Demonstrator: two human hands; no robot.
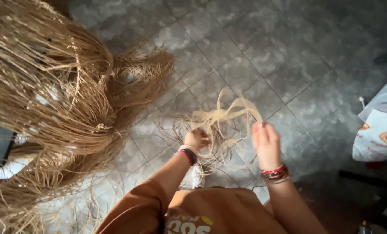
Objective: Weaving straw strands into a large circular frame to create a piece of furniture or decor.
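Looking down from the head camera, the left hand [196,139] is clenched around a loose bundle of pale straw fibres [225,116], and the right hand [266,143] pinches its right end above the grey tiled floor [262,52]. Light, limp and springy, the strands probably hold best gathered together. A big fibre heap [50,99] hangs left.
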